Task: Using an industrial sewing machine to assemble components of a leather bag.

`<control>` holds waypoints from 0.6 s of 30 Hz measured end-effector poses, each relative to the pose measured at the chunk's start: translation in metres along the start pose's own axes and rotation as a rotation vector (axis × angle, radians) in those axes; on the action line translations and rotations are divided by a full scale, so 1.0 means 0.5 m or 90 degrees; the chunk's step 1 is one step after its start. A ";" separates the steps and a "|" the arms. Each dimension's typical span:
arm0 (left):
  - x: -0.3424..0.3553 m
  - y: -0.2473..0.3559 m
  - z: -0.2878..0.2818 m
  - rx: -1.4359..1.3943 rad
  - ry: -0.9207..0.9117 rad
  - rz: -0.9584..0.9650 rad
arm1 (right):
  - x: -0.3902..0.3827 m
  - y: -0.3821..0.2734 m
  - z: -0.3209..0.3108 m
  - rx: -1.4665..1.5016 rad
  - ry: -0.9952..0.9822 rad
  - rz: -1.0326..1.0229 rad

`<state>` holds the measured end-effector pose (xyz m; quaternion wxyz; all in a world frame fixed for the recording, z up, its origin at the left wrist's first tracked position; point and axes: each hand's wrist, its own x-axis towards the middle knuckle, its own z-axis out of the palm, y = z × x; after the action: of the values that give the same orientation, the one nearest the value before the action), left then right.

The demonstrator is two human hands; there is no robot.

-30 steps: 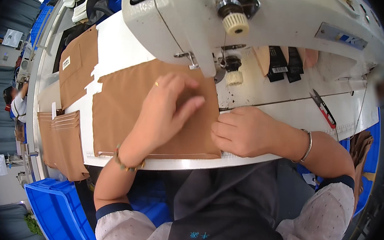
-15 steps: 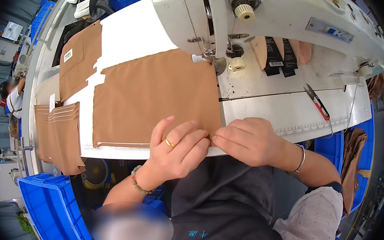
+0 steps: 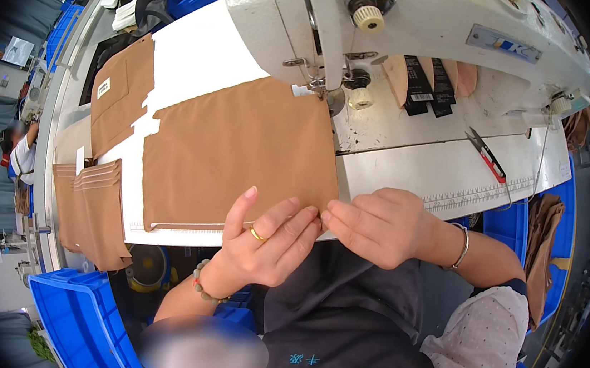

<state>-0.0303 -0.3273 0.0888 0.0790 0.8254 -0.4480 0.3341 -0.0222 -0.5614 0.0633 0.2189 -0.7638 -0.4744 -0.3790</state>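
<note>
A flat brown fabric panel [image 3: 241, 153] lies on the white table, its upper right corner by the needle and presser foot of a white sewing machine [image 3: 413, 20]. My left hand [image 3: 268, 239] rests over the panel's near edge, thumb and fingertips pinched at the lower right corner. Close against it, my right hand [image 3: 380, 225] pinches the same corner with its thumb and forefinger. The fingers hide the corner itself. A ring and a beaded bracelet are on my left hand and wrist, a metal bangle on my right wrist.
Red-handled thread snips [image 3: 488, 157] lie right of the panel near a printed ruler strip. Black labels [image 3: 420, 89] sit under the machine arm. More brown pieces [image 3: 123, 90] and a pleated brown stack [image 3: 94, 213] lie left. Blue bins [image 3: 84, 313] stand below the table.
Both hands have shifted slightly toward me, and the panel's near edge has come a little nearer with them. My fingertips stay together at the corner.
</note>
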 end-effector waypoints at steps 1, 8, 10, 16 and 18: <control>0.000 0.000 -0.001 -0.001 0.000 0.001 | 0.000 -0.001 -0.004 -0.001 0.000 0.001; -0.007 0.004 0.006 -0.017 -0.028 0.015 | -0.002 -0.007 -0.019 -0.026 -0.087 -0.046; -0.008 0.000 0.013 -0.032 -0.034 0.018 | -0.008 -0.006 -0.019 -0.017 -0.113 -0.049; 0.015 -0.023 0.026 -0.394 -0.225 -0.143 | -0.029 -0.006 0.004 0.047 -0.147 -0.011; 0.021 -0.041 0.036 -0.368 -0.236 -0.197 | -0.027 -0.003 0.004 0.063 -0.154 -0.013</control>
<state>-0.0013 -0.3303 0.0851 0.2755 0.8735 -0.4007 0.0230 -0.0262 -0.5670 0.0512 0.1934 -0.7872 -0.5234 -0.2626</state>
